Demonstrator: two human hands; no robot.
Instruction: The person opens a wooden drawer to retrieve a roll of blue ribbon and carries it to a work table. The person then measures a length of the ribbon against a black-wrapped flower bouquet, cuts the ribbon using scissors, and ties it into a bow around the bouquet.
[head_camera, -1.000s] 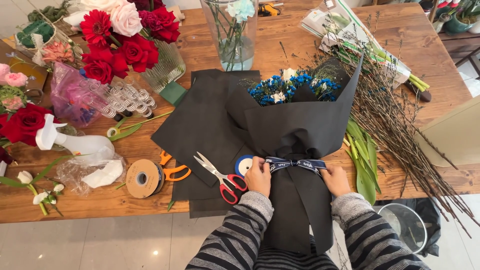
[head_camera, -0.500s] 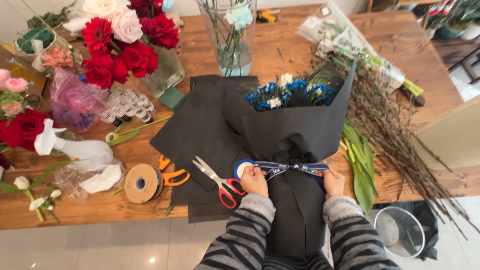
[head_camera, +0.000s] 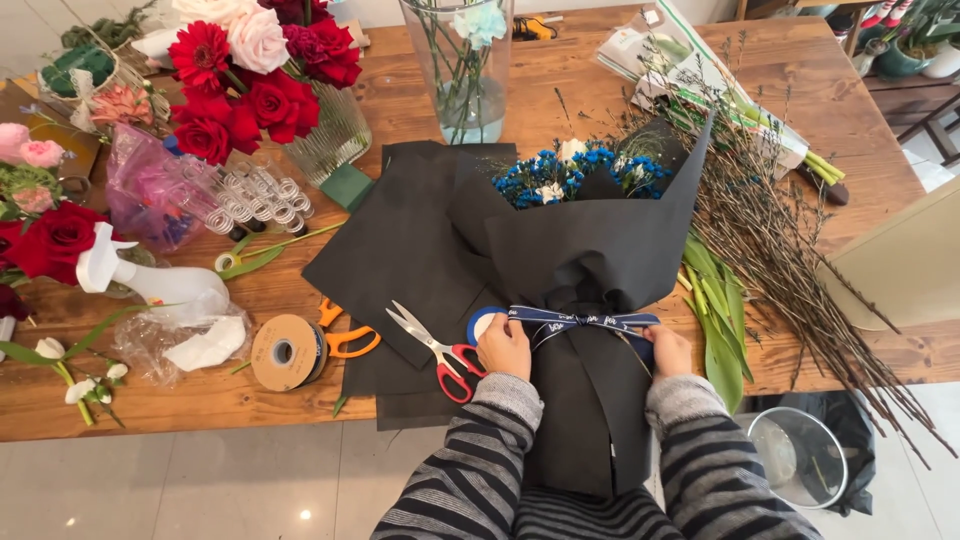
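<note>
A bouquet of blue and white flowers (head_camera: 580, 172) lies wrapped in black paper (head_camera: 590, 260) on the wooden table (head_camera: 560, 80), its stem end hanging over the near edge. A dark blue ribbon (head_camera: 585, 320) is tied round the narrow waist of the wrap. My left hand (head_camera: 503, 347) grips the ribbon's left end beside a blue ribbon spool (head_camera: 480, 322). My right hand (head_camera: 668, 349) grips the right end. Both sleeves are grey and black striped.
Red-handled scissors (head_camera: 440, 350) lie just left of my left hand, with orange-handled scissors (head_camera: 345, 335) and a tan ribbon roll (head_camera: 285, 352) further left. Red flowers (head_camera: 250, 90) and a glass vase (head_camera: 465, 65) stand behind. Bare twigs (head_camera: 790, 250) spread at the right. A bin (head_camera: 795, 455) sits below.
Both hands have stayed on the ribbon ends, drawing them slightly outward and tighter round the wrap. The view has shifted a little.
</note>
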